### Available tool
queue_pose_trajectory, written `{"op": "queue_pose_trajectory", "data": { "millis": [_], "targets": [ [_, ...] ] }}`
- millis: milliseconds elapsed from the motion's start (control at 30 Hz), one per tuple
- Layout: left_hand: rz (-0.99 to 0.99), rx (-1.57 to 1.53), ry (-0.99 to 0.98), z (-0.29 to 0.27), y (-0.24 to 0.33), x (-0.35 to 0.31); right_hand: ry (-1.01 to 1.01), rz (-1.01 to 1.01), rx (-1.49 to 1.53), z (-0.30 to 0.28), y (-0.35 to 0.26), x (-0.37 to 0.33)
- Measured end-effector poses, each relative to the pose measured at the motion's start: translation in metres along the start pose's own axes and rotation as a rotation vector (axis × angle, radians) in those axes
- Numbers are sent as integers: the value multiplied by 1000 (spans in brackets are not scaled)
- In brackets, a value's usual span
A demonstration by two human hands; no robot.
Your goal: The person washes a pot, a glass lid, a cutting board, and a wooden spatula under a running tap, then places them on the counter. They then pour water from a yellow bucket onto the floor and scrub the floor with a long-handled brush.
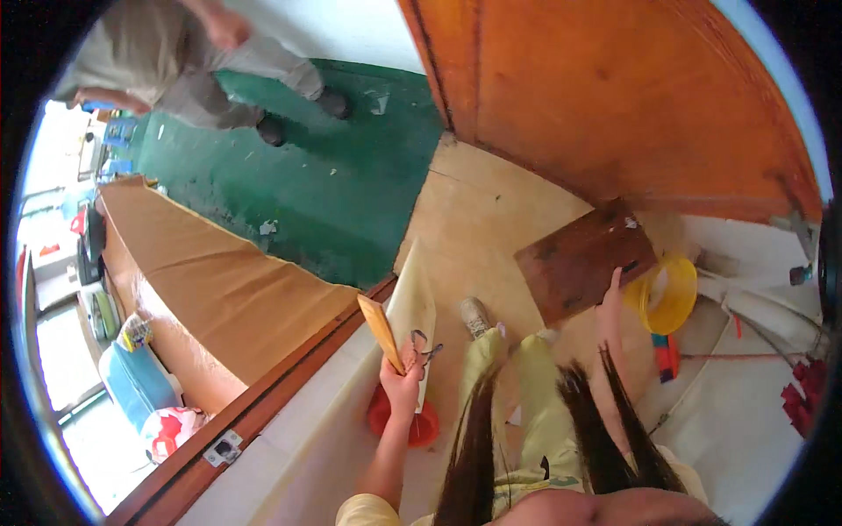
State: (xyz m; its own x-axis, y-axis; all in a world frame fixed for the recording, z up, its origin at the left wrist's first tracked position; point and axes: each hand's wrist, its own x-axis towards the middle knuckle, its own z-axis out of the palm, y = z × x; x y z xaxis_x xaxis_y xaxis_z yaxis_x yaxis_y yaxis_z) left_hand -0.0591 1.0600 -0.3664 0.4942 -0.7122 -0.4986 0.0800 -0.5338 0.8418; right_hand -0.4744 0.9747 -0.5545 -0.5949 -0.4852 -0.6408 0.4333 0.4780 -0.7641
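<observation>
My left hand (402,380) is closed round a flat, yellowish wooden strip (380,331) that points up and to the left. Beside the strip, a dark looped item (426,347), perhaps scissors or spectacles, shows at the same hand; its exact kind is unclear. Below this hand stands a red container (423,427), partly covered by my forearm. On the right, my right hand (610,294) reaches over the lower right part of a dark brown wooden board (561,272). A small black piece (630,267) shows by its fingertips, but I cannot tell whether the hand holds it.
A yellow bucket (693,294) stands beside the board, with a red and blue item (667,358) below it. An orange-brown door (605,88) rises at the upper right. Another person (210,74) stands on the green floor (351,202). A brown-covered table (219,272) is at left.
</observation>
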Motion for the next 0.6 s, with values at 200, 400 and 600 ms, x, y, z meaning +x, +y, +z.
{"op": "queue_pose_trajectory", "data": {
  "millis": [200,400,600],
  "targets": [
    [46,-86,32,-25,35,-2,-58,30,-489,121,-34,-113],
    [-92,-404,99,-47,55,2,-432,22,-626,240,-2,-124],
    [-346,-943,265,-52,78,19,-711,-16,-675,393,28,-114]
  ]
}}
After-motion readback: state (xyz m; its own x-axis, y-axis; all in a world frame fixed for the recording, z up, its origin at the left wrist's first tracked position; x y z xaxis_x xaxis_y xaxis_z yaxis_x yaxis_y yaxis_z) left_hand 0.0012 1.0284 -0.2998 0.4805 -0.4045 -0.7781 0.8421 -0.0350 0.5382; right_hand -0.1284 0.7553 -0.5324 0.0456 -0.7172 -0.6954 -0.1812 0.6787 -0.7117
